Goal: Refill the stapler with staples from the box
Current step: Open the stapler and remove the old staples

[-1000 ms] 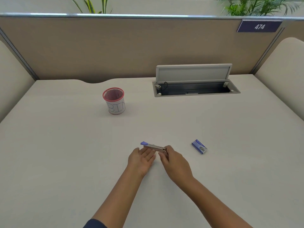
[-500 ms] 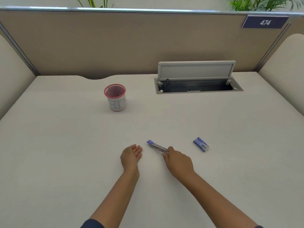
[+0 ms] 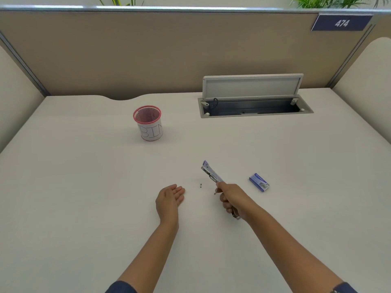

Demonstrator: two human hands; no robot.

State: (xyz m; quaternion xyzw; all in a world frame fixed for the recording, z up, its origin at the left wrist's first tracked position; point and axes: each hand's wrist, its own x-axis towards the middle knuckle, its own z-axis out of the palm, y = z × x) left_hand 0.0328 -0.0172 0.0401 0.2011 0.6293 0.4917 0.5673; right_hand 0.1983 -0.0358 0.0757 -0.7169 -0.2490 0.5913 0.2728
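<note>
Pink mesh cup (image 3: 148, 123), contents unseen

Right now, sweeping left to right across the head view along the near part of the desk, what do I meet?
Pink mesh cup labelled BIN → open left hand → tiny dark staple piece → blue-and-silver stapler gripped by the right hand → small blue staple box.

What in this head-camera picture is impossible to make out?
- Stapler: its rear is hidden inside the right hand; loaded or empty, unclear.
- Speck on the desk: too small to identify.
- Staple box: print too small; contents unseen.
- Bin: interior hidden by its wall.
</note>
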